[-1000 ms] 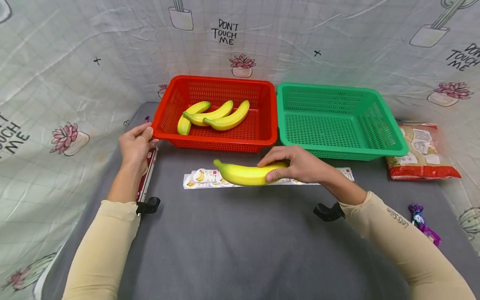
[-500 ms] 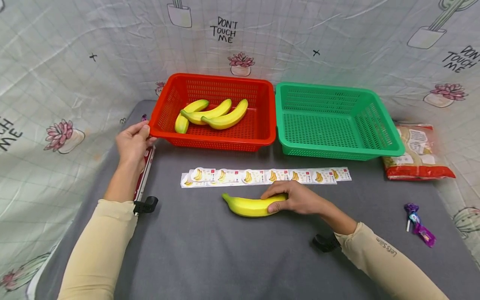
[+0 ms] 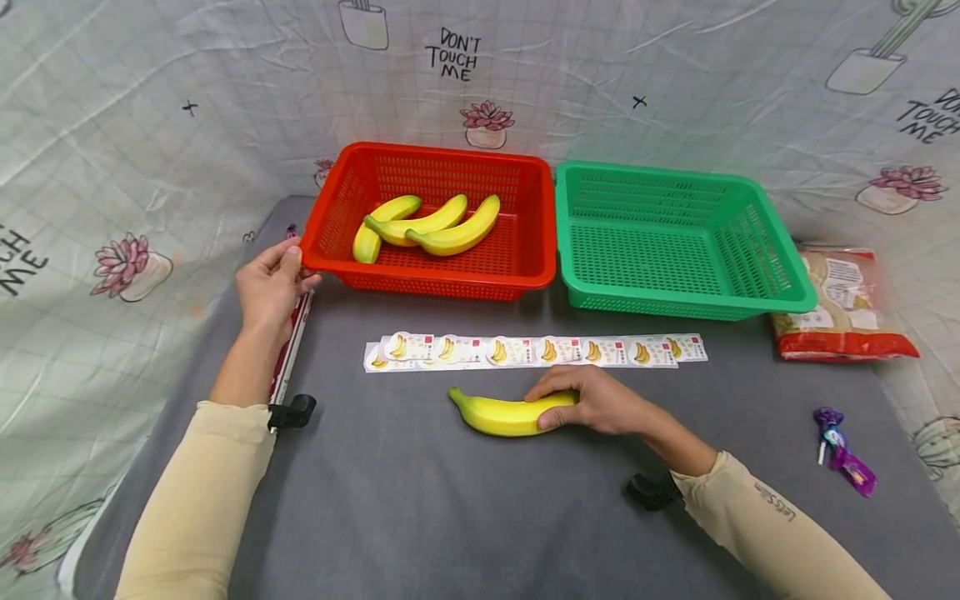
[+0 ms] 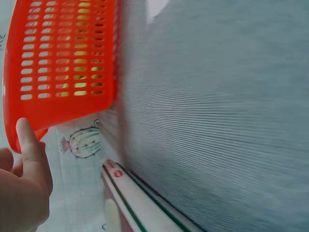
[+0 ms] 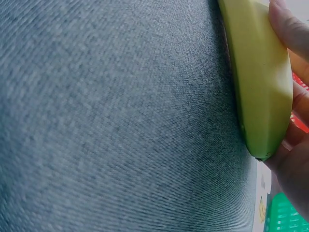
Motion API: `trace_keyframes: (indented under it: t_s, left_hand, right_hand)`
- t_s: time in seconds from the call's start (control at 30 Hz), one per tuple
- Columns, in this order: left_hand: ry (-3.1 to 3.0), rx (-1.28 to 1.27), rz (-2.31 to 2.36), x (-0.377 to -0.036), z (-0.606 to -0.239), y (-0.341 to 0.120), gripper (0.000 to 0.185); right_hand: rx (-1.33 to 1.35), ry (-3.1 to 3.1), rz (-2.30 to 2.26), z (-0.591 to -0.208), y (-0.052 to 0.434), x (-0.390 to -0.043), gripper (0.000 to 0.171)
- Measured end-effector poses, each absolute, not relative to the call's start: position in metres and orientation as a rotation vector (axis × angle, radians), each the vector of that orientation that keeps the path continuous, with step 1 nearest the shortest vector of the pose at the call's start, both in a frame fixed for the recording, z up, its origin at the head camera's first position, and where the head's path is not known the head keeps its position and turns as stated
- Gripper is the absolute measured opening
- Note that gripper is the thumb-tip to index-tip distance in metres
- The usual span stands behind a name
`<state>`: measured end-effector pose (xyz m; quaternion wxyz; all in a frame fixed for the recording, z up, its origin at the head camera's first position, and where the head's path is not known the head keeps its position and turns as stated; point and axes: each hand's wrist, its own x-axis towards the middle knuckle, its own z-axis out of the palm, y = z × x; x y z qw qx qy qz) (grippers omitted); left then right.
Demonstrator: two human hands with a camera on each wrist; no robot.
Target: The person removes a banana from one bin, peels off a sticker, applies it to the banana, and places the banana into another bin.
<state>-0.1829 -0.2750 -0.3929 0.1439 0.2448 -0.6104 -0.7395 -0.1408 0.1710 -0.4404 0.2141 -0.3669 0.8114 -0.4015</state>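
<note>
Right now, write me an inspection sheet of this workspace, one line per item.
Surface: grey cloth-covered table.
Job's things: banana lies on the table; three bananas in the red basket; green basket holds nothing seen; banana sticker strip lies flat.
Clutter: snack bag, purple lollipop, long box at the left edge.
Grips: right hand holds the banana; left hand grips the red basket's corner.
Cables: nothing seen.
Surroundings: cactus-print sheet as backdrop.
</note>
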Motion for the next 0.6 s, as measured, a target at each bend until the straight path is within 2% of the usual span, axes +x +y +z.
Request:
trace_keyframes:
  t_s: [0.13,0.27,0.47,0.6]
  left_hand:
    - [-1.864,0.669,-2.046,-0.173,-0.398,-0.269,0.042]
    - [-2.233,0.598,-1.811,-0.161,-0.403,-0.258,0.046]
    - [-2.861,0.301,-1.355,-0.148,-0.409,-0.239,0.044]
    - [-3.105,0.170,-1.225,-0.144,-0.411,-0.228,0.041]
  right_hand:
    - [-1.024,2.257,-1.127,-0.441,0.171,-0.141,0.031]
    - [-1.026,2.267,-1.132,-0.440,0.173,-0.140,0.031]
    - [-1.028,2.268,-1.138,-0.442,0.173,-0.139,0.030]
    - [-1.031,2.260,-1.147,-0.442,0.171,-0.139,0.031]
